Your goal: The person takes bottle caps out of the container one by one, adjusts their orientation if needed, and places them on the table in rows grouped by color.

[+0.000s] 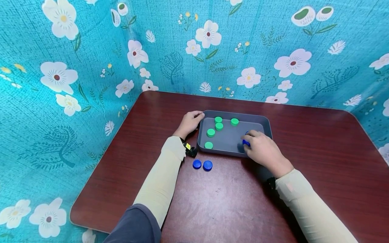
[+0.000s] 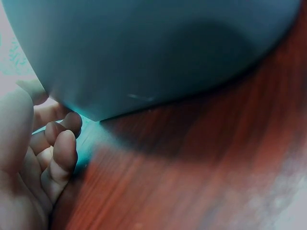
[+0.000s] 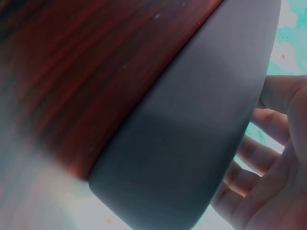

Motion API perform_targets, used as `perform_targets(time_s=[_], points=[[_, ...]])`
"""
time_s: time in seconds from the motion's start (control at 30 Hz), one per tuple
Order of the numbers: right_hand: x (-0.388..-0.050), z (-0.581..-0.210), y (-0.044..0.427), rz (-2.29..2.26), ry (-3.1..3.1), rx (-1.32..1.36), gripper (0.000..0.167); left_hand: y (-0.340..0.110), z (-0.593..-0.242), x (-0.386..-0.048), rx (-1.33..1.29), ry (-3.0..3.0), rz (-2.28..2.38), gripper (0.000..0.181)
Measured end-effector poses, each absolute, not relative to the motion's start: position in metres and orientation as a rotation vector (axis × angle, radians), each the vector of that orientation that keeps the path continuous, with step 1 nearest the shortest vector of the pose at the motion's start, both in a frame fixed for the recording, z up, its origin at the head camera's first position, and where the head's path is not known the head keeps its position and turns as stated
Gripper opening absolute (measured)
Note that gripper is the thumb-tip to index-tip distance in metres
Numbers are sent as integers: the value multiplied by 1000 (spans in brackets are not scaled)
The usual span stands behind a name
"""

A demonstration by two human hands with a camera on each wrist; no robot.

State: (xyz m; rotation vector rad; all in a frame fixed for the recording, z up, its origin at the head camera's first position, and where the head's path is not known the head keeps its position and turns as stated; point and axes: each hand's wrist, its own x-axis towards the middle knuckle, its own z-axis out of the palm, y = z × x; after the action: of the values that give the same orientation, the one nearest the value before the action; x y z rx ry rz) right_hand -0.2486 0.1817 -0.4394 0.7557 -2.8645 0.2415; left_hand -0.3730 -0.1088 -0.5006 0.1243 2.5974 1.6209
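Observation:
A dark grey rectangular tray point(image 1: 231, 150) lies on the table, seen from outside in both wrist views. My left hand point(image 1: 189, 124) grips its rim at the left back corner, thumb over the edge and fingers against the outer wall. Inside the tray's right part, my right hand point(image 1: 263, 148) pinches a blue bottle cap point(image 1: 246, 143), partly covered by the fingers. More blue shows just behind those fingers. Several green bottle caps point(image 1: 218, 127) lie in the tray's left half and near its back. The tray wall hides the right fingertips in the right wrist view.
Two blue bottle caps, a left one point(image 1: 197, 164) and a right one point(image 1: 208, 165), lie on the table in front of the tray. The dark red wooden table point(image 1: 146, 135) has rounded corners. A turquoise flowered curtain point(image 1: 182, 50) hangs behind and beside it.

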Motion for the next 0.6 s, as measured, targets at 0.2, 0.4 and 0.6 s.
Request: perform_targets(time_s=[0.2, 0.4, 0.6], points=[[-247, -440, 180, 249, -2863, 760, 30, -108, -501, -374, 120, 2610, 1603, 42], [-245, -440, 179, 255, -2854, 752, 29, -108, -500, -373, 121, 2617, 1602, 41], [-242, -438, 176, 273, -2836, 771, 29, -108, -500, -372, 115, 2626, 1593, 41]])
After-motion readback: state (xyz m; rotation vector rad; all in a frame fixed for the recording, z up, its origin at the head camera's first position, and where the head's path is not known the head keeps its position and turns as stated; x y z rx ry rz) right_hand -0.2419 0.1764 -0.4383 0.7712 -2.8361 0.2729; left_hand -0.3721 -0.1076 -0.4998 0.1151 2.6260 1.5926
